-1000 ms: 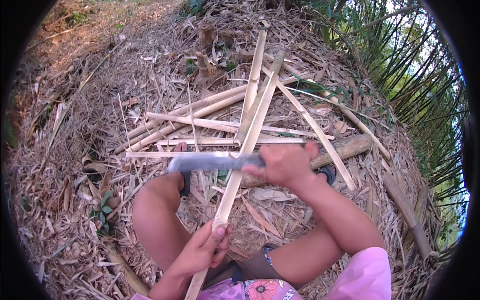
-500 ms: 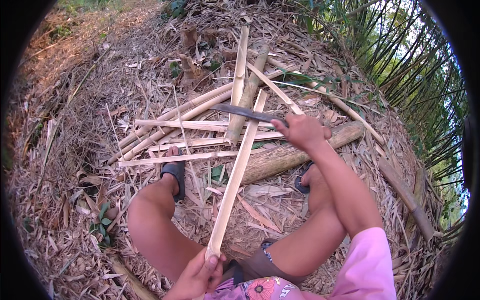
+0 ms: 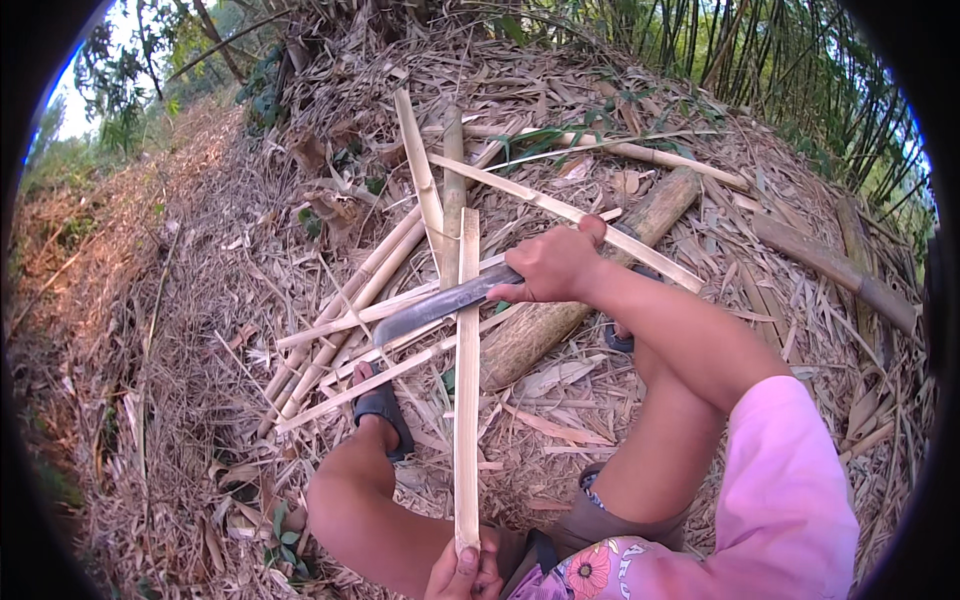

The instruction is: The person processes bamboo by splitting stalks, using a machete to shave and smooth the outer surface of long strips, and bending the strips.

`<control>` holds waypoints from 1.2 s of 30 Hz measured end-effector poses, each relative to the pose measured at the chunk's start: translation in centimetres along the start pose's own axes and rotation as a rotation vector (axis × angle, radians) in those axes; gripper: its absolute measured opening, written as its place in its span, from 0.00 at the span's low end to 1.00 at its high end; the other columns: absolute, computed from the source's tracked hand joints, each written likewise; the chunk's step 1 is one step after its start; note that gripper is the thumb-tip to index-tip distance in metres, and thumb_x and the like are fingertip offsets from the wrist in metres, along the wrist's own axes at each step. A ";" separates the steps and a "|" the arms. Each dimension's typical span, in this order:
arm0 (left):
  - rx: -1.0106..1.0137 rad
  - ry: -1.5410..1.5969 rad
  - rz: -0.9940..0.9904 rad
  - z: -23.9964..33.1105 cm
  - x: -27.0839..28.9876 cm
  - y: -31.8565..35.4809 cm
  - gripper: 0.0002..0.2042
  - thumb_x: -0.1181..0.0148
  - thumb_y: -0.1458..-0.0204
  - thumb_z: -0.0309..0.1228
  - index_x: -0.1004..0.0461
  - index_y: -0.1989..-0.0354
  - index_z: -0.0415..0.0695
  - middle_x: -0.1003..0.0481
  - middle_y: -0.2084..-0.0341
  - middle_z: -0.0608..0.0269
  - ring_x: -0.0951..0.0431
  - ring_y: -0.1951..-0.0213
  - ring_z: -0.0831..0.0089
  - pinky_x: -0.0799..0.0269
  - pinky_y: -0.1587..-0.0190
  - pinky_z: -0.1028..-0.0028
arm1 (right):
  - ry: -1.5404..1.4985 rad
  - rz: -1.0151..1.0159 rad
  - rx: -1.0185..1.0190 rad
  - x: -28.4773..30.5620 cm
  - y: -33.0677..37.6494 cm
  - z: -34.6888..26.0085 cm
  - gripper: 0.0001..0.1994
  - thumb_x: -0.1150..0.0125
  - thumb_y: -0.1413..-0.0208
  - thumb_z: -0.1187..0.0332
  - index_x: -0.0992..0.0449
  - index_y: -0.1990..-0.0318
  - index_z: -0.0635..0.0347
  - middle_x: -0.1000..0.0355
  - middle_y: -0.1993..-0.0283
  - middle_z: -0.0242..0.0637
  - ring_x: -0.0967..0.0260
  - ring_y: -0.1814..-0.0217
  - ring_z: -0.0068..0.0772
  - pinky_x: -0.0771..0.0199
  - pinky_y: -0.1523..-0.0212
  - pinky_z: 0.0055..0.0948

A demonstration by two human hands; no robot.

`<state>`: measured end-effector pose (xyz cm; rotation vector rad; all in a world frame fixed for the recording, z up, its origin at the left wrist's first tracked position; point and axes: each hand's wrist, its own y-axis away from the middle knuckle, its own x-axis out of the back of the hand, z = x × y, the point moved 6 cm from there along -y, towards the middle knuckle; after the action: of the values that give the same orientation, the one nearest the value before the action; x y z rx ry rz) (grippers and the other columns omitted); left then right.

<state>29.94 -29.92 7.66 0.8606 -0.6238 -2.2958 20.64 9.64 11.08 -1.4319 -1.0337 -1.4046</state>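
A long pale split bamboo strip (image 3: 467, 420) points away from me, its near end pinched in my left hand (image 3: 465, 573) at the lower edge. My right hand (image 3: 555, 264) is closed round the handle of a machete (image 3: 440, 305), whose dark blade lies across the strip at about its middle and points left. The handle itself is mostly covered by my fingers. Under the strip's far half lie more split bamboo pieces (image 3: 418, 175) and a round bamboo pole (image 3: 453, 150). Another strip (image 3: 560, 208) runs slantwise just beyond my right hand.
A thick log (image 3: 540, 340) lies between my sandalled feet, one sandal (image 3: 383, 410) beside the strips. Several thin poles (image 3: 350, 300) are stacked left of centre. At the right rests a darker bamboo length (image 3: 830, 265). Dry leaves cover the ground; tree stumps (image 3: 335, 205) stand farther off.
My view has turned and tilted up. The machete has come nearer along the strip, and its blade now slants down to the left. Both hands keep their hold.
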 end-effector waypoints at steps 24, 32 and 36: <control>-0.080 -0.091 -0.041 0.8 -0.1 0.7 0.15 0.58 0.32 0.44 0.35 0.53 0.46 0.43 0.84 0.72 0.46 0.89 0.83 0.51 0.88 0.82 | -0.356 0.156 -0.496 -1.5 -1.2 9.0 0.45 0.71 0.40 0.27 0.20 0.68 0.65 0.22 0.66 0.55 0.23 0.59 0.57 0.24 0.55 0.52; -0.187 0.184 -0.100 5.4 1.4 -4.2 0.14 0.60 0.31 0.40 0.38 0.49 0.42 0.36 0.77 0.63 0.44 0.87 0.82 0.47 0.87 0.81 | -0.511 0.393 -0.329 -0.3 -0.7 3.7 0.38 0.61 0.36 0.36 0.22 0.76 0.65 0.28 0.77 0.56 0.27 0.69 0.62 0.28 0.65 0.51; -0.271 0.100 -0.038 8.9 0.4 -6.1 0.18 0.58 0.32 0.42 0.38 0.45 0.40 0.33 0.76 0.59 0.42 0.88 0.81 0.43 0.89 0.82 | -0.494 0.259 -0.045 2.2 0.8 -3.7 0.33 0.55 0.37 0.38 0.23 0.75 0.61 0.28 0.79 0.50 0.27 0.73 0.56 0.28 0.71 0.48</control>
<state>21.20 -23.94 9.89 0.8541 -0.2464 -2.2870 20.41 5.85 13.24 -1.9263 -1.0684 -0.9124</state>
